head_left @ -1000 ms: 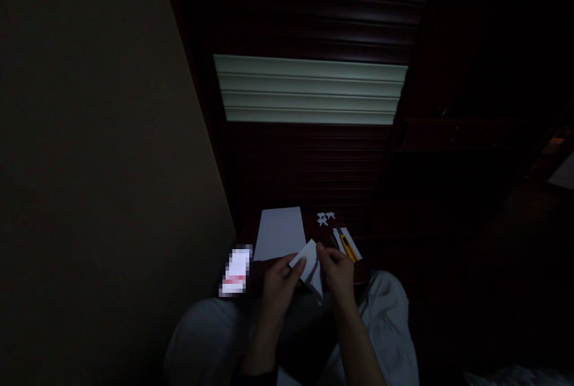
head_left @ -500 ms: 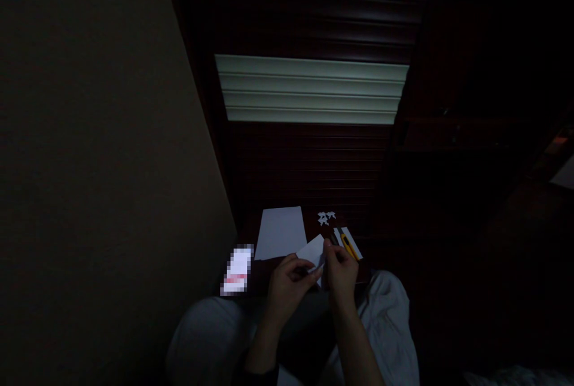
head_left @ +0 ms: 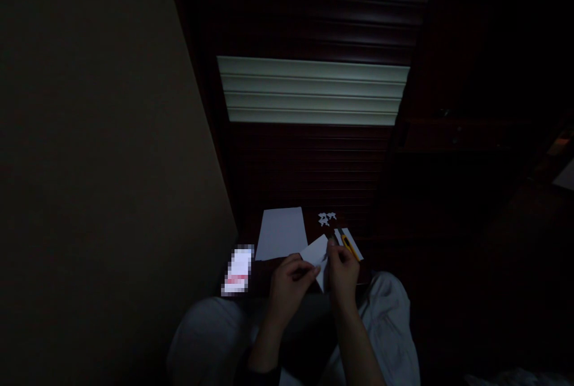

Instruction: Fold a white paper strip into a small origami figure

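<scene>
Pinching white paper [head_left: 315, 248] now: left fingers [head_left: 301, 263] closed on near edge, right fingers [head_left: 336, 250] closed on right edge, paper spanning between them. Left of left fingers, bright pixelated rectangle [head_left: 239, 267] on dark desk [head_left: 262, 273]. Just right of right fingers, yellow cutter [head_left: 351, 248] across white strip [head_left: 354, 241]. Beyond left fingers, larger white sheet [head_left: 281, 232], lying flat. Past right fingers, small white cut-outs [head_left: 323, 222], clustered. Farthest out, pale slatted band [head_left: 313, 91].

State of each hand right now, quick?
Left hand: closed, thumb and fingers pinching the small white paper.
Right hand: closed, pinching the same paper's right side.
</scene>
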Motion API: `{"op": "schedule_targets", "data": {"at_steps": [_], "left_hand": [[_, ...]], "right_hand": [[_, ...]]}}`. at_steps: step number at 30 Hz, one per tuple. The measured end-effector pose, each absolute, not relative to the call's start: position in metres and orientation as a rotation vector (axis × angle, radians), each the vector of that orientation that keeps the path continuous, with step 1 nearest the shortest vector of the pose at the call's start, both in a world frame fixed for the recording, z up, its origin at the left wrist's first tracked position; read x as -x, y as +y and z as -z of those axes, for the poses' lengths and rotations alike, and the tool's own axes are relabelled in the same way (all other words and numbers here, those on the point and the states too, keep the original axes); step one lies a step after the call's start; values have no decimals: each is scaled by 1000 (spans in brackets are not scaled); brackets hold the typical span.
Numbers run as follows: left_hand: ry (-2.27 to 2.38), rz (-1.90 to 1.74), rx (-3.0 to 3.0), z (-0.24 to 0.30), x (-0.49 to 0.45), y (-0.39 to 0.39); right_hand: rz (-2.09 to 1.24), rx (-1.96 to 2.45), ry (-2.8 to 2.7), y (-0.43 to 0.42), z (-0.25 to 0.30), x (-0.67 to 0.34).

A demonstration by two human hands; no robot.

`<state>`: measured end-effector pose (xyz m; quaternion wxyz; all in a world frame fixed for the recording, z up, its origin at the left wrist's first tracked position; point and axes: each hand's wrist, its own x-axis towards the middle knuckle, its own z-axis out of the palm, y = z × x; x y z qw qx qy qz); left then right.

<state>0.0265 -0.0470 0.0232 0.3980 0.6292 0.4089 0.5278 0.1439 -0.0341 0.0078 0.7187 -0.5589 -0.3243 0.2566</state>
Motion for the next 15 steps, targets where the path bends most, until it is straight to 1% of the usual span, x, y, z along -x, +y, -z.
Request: {"op": "schedule_targets", "data": {"at_steps": [7, 10, 15], "left_hand": [[1115, -1367, -1319, -19, -24, -42], [1028, -1383, -1266, -23, -26, -44], [901, -1306, -1225, -31, -30, -50]], "right_hand": [[-660, 1161, -707, -34, -9, -147], [-623, 1179, -729, -37, -14, -145], [-612, 1195, -824, -40, -20, -139]]}}
